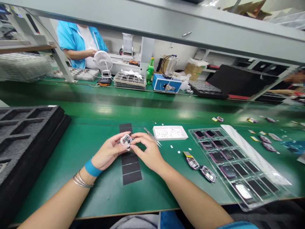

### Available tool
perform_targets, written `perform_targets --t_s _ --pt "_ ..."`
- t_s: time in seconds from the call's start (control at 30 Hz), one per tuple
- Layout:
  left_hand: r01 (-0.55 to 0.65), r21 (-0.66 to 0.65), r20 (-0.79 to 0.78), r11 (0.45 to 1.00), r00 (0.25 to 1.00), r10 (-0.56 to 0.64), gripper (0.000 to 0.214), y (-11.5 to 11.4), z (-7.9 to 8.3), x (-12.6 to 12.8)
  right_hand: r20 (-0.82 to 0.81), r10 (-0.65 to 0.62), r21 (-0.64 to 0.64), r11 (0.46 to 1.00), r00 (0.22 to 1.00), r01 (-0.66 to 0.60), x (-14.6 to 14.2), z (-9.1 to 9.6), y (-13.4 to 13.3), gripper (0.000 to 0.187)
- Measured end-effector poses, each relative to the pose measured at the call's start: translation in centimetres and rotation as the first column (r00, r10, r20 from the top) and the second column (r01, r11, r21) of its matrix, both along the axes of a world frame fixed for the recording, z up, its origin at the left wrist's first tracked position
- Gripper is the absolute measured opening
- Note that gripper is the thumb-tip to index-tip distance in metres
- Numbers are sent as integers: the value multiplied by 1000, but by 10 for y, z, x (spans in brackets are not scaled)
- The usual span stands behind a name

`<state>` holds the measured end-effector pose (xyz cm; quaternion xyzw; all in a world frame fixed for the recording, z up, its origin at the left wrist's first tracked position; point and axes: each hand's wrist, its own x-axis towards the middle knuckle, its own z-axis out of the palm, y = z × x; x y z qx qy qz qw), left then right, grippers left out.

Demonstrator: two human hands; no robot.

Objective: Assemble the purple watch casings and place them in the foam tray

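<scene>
My left hand (110, 150) is closed around a small device housing (126, 141), its light rim framing an exposed circuit board. From the other side, the fingertips of my right hand (149, 153) pinch the housing's lower right edge; any small part between them is too small to make out. Under both hands lies a strip of black rectangular pads (132, 168). A pair of metal tweezers (153, 138) rests just beyond my right hand, beside a shallow white box (170, 132) holding many tiny pieces. Two opened device housings, one (192, 161) with a yellow-edged part, lie to the right.
A clear plastic tray (234, 190) of dark screens stands at the right, beside a white strip (256, 152). Black foam trays (30, 140) are stacked at the left. Across the bench are a white fan (103, 60), a green bottle (150, 70), a blue machine (166, 83) and a co-worker in blue.
</scene>
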<state>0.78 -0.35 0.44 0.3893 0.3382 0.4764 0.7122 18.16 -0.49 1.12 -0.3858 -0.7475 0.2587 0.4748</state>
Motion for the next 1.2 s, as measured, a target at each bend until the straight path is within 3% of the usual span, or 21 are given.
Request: perform_targets --t_s 0.33,0.47,0.67,0.8,0.9,1.0,1.1,1.2 --pt "8 224 -111 975 994 18 47 3 -4 -6 -46 54 -48 997 998 -56 -2 -3 -1 5" --pt "9 244 -119 970 993 20 47 3 -5 -6 -42 58 -41 997 997 -60 -2 -3 -2 5" --pt "-27 229 -118 973 992 55 46 1 0 -5 -19 25 88 996 1000 -23 -3 -4 -3 6" --pt "-24 228 -121 973 991 52 47 1 0 -4 -30 28 27 999 999 -27 -2 -5 -2 5" --pt "-13 223 -122 975 992 41 46 1 -2 -4 26 54 1 999 998 -54 -3 -5 -3 5" --pt "-15 193 -114 981 993 38 44 1 -2 -5 149 71 79 993 986 -83 -4 0 -3 4" --pt "-28 163 -99 986 994 44 45 1 -1 -5 258 -70 206 978 964 15 15 11 5 8" --pt "-36 151 -88 988 995 50 46 1 1 -5 383 -412 239 909 827 342 56 20 24 14"
